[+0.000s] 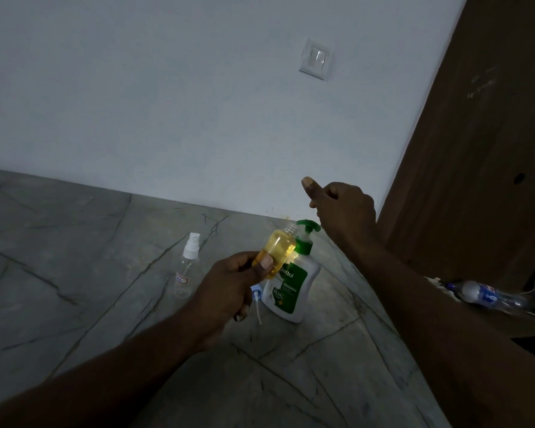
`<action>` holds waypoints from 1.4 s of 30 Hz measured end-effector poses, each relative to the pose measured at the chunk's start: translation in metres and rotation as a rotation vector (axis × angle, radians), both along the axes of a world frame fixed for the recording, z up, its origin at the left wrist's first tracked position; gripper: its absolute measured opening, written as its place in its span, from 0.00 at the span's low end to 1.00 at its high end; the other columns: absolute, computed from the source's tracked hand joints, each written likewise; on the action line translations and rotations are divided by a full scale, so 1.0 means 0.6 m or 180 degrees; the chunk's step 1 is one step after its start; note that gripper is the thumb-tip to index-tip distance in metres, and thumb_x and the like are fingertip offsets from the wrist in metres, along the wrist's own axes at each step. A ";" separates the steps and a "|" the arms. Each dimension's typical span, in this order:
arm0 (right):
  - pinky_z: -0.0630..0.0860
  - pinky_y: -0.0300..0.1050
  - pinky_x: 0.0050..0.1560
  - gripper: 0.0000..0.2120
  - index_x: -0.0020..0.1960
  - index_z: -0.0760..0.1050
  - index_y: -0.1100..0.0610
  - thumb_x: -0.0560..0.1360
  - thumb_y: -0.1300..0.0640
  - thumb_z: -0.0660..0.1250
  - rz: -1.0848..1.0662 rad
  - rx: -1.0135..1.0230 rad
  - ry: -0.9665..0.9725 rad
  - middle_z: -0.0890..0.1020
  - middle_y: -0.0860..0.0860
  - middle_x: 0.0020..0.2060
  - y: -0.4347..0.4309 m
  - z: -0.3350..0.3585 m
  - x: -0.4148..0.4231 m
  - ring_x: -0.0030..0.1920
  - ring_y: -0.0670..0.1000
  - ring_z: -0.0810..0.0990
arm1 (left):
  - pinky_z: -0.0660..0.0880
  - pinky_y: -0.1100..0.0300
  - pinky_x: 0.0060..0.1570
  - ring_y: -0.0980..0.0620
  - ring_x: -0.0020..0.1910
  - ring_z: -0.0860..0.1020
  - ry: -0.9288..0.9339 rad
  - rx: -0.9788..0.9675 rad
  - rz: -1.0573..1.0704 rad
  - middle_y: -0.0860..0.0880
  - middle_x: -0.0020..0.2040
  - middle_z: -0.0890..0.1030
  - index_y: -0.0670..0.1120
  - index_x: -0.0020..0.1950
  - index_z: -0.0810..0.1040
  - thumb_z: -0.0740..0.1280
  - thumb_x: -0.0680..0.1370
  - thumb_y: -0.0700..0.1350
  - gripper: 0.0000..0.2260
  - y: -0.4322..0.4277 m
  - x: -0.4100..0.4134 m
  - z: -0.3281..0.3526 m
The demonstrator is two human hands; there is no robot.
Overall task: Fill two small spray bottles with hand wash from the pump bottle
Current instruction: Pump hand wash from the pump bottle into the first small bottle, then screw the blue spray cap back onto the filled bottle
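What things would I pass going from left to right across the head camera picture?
Clear spray bottle → left hand → pump bottle → right hand → water bottle. The yellow bottle held in the left hand overlaps the pump bottle, so it is left out.

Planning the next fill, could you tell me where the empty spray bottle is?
Head view: the empty spray bottle stands upright on the stone surface, left of the pump bottle.

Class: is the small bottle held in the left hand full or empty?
Nearly full: the small bottle, gripped by the left hand, looks yellow almost to its neck.
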State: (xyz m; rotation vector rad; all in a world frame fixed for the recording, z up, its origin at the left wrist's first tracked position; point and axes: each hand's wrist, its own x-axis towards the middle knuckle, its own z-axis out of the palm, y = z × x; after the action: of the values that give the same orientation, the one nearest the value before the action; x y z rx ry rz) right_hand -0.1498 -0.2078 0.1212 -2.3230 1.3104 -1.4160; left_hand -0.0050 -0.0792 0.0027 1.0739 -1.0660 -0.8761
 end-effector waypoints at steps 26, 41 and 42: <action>0.85 0.51 0.44 0.09 0.51 0.80 0.46 0.74 0.50 0.77 0.0779 0.0406 -0.0444 0.86 0.43 0.43 0.132 -0.190 -0.007 0.42 0.43 0.85 | 0.75 0.59 0.28 0.48 0.30 0.77 -0.1796 0.0148 -0.0563 0.49 0.53 0.84 0.53 0.64 0.77 0.72 0.77 0.52 0.16 0.018 0.066 0.031; 0.79 0.49 0.63 0.16 0.64 0.79 0.47 0.77 0.57 0.70 0.0587 0.0360 0.0920 0.84 0.46 0.60 0.151 -0.217 0.013 0.61 0.48 0.81 | 0.78 0.57 0.43 0.54 0.40 0.79 -0.3953 0.0376 0.0311 0.55 0.41 0.79 0.58 0.49 0.69 0.75 0.69 0.61 0.18 0.000 0.083 0.003; 0.78 0.50 0.65 0.18 0.67 0.78 0.47 0.78 0.57 0.69 0.0571 0.0393 0.1096 0.83 0.47 0.61 0.152 -0.216 0.015 0.62 0.49 0.80 | 0.79 0.57 0.44 0.54 0.40 0.79 -0.3999 0.0370 0.0304 0.54 0.42 0.80 0.57 0.49 0.69 0.75 0.69 0.61 0.18 0.000 0.084 0.004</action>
State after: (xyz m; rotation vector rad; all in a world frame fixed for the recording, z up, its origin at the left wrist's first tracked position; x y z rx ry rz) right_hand -0.1406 -0.1167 -0.0082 -2.6016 1.1849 -0.8856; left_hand 0.0451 -0.0793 0.0053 1.8151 -1.9539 -0.0828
